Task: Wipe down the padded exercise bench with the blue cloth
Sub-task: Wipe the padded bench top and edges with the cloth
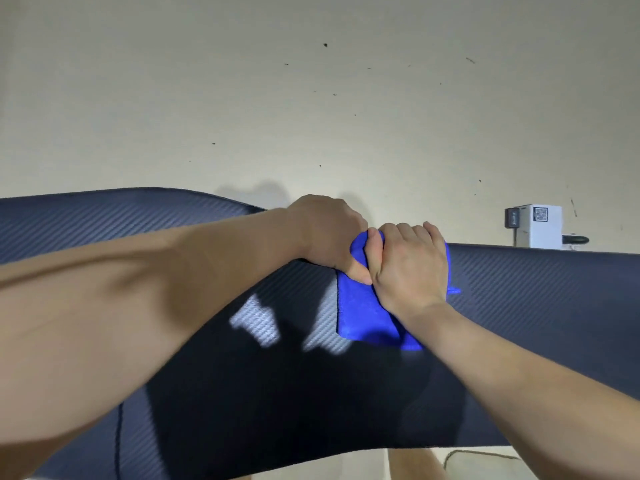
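The padded exercise bench (242, 393) is dark, with a carbon-weave texture, and spans the whole width of the view. A blue cloth (363, 317) is draped over the bench's far edge, right of centre. My left hand (329, 233) grips the cloth's upper left part at the far edge, its thumb pressed onto the fabric. Pressed close beside it, my right hand (412, 268) lies on top of the cloth with its fingers curled over the far edge. The cloth's middle is hidden under both hands.
Behind the bench is a pale floor (311, 98) with small dark specks. At the far right, past the bench, stands a white box-shaped device (540, 226) with a dark plug. A thin cord (485, 455) lies on the floor by the near edge.
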The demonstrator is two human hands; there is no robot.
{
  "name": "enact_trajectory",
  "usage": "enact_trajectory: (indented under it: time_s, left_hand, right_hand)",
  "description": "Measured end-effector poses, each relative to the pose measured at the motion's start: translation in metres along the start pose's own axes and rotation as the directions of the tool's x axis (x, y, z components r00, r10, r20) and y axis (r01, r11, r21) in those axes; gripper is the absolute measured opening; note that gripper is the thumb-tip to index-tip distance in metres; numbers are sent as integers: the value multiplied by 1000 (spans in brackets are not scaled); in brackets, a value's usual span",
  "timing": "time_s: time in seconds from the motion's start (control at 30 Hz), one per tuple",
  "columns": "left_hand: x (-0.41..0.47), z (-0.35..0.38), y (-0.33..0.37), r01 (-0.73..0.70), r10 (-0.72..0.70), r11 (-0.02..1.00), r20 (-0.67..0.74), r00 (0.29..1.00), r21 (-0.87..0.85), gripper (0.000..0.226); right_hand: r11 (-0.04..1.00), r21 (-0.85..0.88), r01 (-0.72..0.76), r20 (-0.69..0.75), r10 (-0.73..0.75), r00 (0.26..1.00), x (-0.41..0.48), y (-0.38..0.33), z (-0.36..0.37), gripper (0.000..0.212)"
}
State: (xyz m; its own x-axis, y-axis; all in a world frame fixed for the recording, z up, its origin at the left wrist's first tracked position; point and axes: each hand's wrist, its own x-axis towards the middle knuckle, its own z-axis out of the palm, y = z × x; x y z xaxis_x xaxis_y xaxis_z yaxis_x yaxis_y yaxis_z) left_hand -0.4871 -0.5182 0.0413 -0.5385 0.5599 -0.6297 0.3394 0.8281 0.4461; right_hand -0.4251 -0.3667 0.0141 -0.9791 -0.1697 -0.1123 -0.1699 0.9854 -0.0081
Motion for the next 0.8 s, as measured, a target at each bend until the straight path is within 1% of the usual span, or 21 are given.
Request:
enact_trajectory:
  time_s: [0.1, 0.23, 0.3, 0.43, 0.53, 0.6, 0.7, 0.8]
  left_hand:
    - [-18, 1, -30, 0, 0, 1000, -12, 1000, -6, 60]
    - [-36, -2, -68, 8, -8, 1000, -30, 1000, 14, 61]
    - [-46, -4, -86, 19, -18, 1000, -32, 999, 14, 61]
    - [-62, -10, -120, 65, -65, 996, 10, 998, -59, 62]
    - [-75, -16, -149, 98, -93, 986, 38, 995, -134, 60]
    - [-85, -19, -168, 122, -112, 974, 63, 992, -193, 58]
    - [-104, -21, -199, 176, -153, 947, 104, 983, -270, 55]
    - [-125, -20, -224, 217, -184, 923, 129, 974, -319, 55]
  right_hand:
    - [1000, -1, 5, -36, -5, 999, 7, -34, 1, 46]
    - [997, 62, -48, -95, 54, 994, 19, -77, -1, 46]
    - [996, 75, -46, -101, 53, 993, 26, -98, -1, 46]
    - [997, 65, -42, -96, 48, 994, 40, -135, -4, 48]
    - [995, 79, -67, 28, 65, 997, 51, -163, -6, 51]
    - [995, 80, -64, 113, 55, 992, 58, -180, -9, 49]
    - [996, 83, -42, 153, 29, 988, 70, -212, -13, 46]
    - [998, 67, 17, 174, -28, 984, 78, -244, -12, 50]
